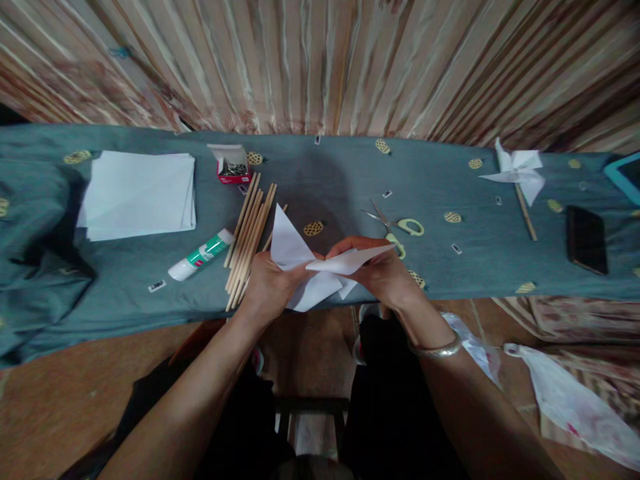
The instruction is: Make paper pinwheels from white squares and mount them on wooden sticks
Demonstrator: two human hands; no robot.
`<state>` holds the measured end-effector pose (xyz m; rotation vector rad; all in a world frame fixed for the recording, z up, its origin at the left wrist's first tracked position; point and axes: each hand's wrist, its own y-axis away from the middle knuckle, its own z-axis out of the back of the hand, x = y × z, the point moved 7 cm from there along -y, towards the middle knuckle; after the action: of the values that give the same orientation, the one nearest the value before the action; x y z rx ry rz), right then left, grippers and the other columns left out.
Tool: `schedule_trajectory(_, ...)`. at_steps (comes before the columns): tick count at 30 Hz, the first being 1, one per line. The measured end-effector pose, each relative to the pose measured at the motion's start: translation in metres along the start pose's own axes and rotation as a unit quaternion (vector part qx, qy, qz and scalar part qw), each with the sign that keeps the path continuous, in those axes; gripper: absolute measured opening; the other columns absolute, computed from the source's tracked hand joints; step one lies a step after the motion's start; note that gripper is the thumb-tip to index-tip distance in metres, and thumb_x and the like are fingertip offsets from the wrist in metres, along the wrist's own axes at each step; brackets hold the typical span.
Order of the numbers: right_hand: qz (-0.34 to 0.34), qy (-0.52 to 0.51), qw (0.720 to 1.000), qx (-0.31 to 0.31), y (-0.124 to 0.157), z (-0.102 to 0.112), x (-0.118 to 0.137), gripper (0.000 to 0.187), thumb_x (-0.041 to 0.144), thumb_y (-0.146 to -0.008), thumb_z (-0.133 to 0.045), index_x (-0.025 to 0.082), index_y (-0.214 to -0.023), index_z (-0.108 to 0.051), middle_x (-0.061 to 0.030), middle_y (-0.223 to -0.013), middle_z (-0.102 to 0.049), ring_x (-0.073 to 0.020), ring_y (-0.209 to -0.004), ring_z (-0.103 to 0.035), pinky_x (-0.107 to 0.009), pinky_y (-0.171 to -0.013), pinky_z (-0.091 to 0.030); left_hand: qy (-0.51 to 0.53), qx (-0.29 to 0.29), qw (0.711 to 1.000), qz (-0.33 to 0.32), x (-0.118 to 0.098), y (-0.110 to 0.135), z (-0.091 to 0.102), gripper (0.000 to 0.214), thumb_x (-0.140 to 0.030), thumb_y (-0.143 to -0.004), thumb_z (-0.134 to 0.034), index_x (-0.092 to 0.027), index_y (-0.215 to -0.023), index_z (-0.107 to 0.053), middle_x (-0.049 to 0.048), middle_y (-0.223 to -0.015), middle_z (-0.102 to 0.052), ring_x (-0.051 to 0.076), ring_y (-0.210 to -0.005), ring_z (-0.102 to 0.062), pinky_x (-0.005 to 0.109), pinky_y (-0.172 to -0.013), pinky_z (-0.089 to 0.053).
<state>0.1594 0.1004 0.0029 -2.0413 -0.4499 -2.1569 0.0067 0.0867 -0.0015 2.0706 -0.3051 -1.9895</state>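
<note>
Between my two hands is a white paper pinwheel (320, 291), its pointed blades folded in toward the middle. My left hand (273, 280) grips it from the left, the thumb near the centre. My right hand (383, 273) is closed on its right side, with fingers behind the paper. Just left of my left hand lie several thin wooden sticks (250, 233). Scissors (397, 225) with light green handles lie spread beyond my right hand, partly hidden by it. Whether a pin sits at the pinwheel's centre I cannot make out.
On the blue-green cloth (340, 180) lie a stack of white paper (140, 193), a glue stick (201, 255) and an open red box (234, 170) of small metal pieces. At right are a finished pinwheel on a stick (523, 175), a phone (586, 240) and a blue-edged tablet (627, 177).
</note>
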Motion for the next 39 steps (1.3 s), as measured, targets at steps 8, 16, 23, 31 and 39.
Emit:
schedule_trajectory(8,0.005,0.01,1.0,-0.018,0.0,0.0,0.003,0.015,0.03,-0.063,-0.076,0.018,-0.07,-0.069,-0.0006,-0.067,-0.066,-0.0107,-0.059,-0.053,-0.024,-0.055,-0.04,0.007,0.005,1.0,-0.01,0.003,-0.001,0.001,0.022,-0.025,-0.05,-0.084,-0.012,-0.064,-0.073,0.0071,-0.069,-0.074,0.017,-0.062,-0.067,0.023,-0.057,-0.055)
schedule_trajectory(16,-0.002,-0.006,1.0,-0.024,0.0,0.0,-0.002,0.022,0.037,-0.062,-0.077,0.019,-0.071,-0.069,-0.0021,-0.07,-0.068,-0.0126,-0.062,-0.055,-0.026,-0.056,-0.041,-0.001,-0.003,1.0,-0.002,0.002,0.0,0.002,0.027,-0.027,-0.047,-0.085,-0.011,-0.067,-0.074,0.0072,-0.069,-0.075,0.019,-0.063,-0.067,0.025,-0.058,-0.055)
schedule_trajectory(23,-0.039,-0.055,0.997,-0.032,0.0,-0.003,-0.008,0.033,0.048,-0.055,-0.078,0.019,-0.068,-0.067,-0.0022,-0.07,-0.068,-0.0125,-0.06,-0.055,-0.027,-0.056,-0.043,0.001,-0.008,1.0,-0.004,0.001,0.0,0.002,0.027,-0.028,-0.046,-0.084,-0.01,-0.063,-0.073,0.0077,-0.067,-0.074,0.019,-0.061,-0.066,0.025,-0.057,-0.054)
schedule_trajectory(31,-0.058,-0.089,0.993,-0.053,0.0,-0.002,-0.011,0.031,0.045,-0.05,-0.081,0.02,-0.064,-0.069,-0.0015,-0.067,-0.068,-0.0113,-0.058,-0.053,-0.025,-0.054,-0.041,-0.002,-0.005,1.0,-0.004,0.004,-0.001,0.003,0.023,-0.026,-0.051,-0.082,-0.01,-0.064,-0.073,0.0074,-0.067,-0.074,0.018,-0.062,-0.067,0.024,-0.057,-0.053)
schedule_trajectory(39,-0.048,-0.071,0.995,-0.048,0.0,-0.003,-0.009,0.034,0.048,-0.051,-0.079,0.019,-0.064,-0.068,-0.0022,-0.067,-0.068,-0.0119,-0.058,-0.053,-0.026,-0.054,-0.041,-0.007,-0.006,1.0,-0.008,0.005,-0.002,0.003,0.022,-0.026,-0.052,-0.082,-0.011,-0.066,-0.073,0.0077,-0.071,-0.075,0.019,-0.063,-0.068,0.025,-0.058,-0.055)
